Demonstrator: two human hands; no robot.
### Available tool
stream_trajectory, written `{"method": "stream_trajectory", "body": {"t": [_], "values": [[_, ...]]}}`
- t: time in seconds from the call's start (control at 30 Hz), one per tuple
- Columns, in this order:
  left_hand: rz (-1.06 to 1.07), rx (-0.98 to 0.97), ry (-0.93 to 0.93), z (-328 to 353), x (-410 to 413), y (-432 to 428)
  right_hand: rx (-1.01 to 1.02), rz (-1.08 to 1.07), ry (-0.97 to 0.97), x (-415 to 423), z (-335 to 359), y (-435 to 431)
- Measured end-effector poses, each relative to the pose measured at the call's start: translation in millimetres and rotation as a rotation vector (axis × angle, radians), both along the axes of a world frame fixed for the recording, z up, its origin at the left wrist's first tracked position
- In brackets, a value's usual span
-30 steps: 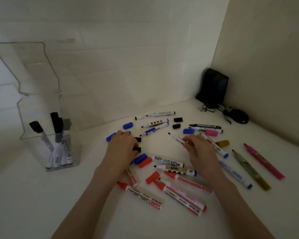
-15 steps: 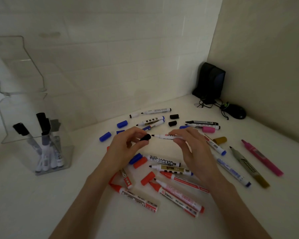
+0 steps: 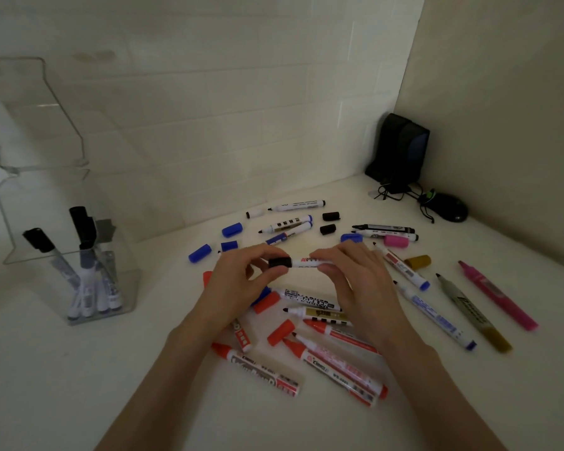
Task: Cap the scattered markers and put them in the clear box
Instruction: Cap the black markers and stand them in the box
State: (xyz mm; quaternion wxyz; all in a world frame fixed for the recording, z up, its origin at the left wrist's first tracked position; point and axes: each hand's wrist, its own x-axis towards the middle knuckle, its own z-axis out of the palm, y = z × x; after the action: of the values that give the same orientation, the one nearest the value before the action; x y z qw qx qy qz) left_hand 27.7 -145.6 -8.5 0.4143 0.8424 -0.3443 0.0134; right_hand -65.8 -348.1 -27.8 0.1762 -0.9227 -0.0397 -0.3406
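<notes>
Above the pile I hold a white marker (image 3: 306,262) level between both hands. My right hand (image 3: 355,281) grips its barrel. A black cap (image 3: 279,262) sits on its left end, pinched by my left hand (image 3: 238,281). Several uncapped markers lie scattered on the white table (image 3: 79,385): red ones (image 3: 336,366) in front, blue ones (image 3: 437,315) and a pink one (image 3: 498,296) at the right. Loose blue caps (image 3: 232,230), red caps (image 3: 280,332) and black caps (image 3: 331,216) lie among them. The clear box (image 3: 121,288) stands at the left with several capped black markers inside.
A black speaker (image 3: 401,151) and a black mouse (image 3: 453,209) with tangled cables sit in the back right corner. White tiled wall runs behind, and a beige wall closes the right side. A clear acrylic holder (image 3: 39,118) rises behind the box.
My left hand picked a black cap off the table and my right hand lifted a white marker. The cap, half a second ago just off the tip, now sits on the marker's end.
</notes>
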Motion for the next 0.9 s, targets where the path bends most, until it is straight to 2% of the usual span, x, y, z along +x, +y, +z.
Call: {"method": "stream_trajectory", "body": {"t": [0.2,0.53,0.67,0.8,0.9], "values": [[0.027,-0.03,0.002,-0.8,-5.2,-2.1,0.038,0.009,0.013,-2.0,-2.6,3.0],[0.073,-0.06,-0.111,-4.5,-10.8,-7.8,0.056,-0.054,-0.008,-1.4,0.3,15.9],[0.059,-0.094,-0.146,-3.5,-6.0,-4.2,0.148,-0.056,0.019,-1.4,-0.3,21.9],[-0.021,-0.04,-0.174,-5.3,-2.2,-2.9,0.385,0.014,0.146,2.2,-1.2,15.0],[-0.061,-0.063,-0.145,-7.7,-2.8,-7.3,0.373,0.016,0.138,1.8,1.4,13.9]]}}
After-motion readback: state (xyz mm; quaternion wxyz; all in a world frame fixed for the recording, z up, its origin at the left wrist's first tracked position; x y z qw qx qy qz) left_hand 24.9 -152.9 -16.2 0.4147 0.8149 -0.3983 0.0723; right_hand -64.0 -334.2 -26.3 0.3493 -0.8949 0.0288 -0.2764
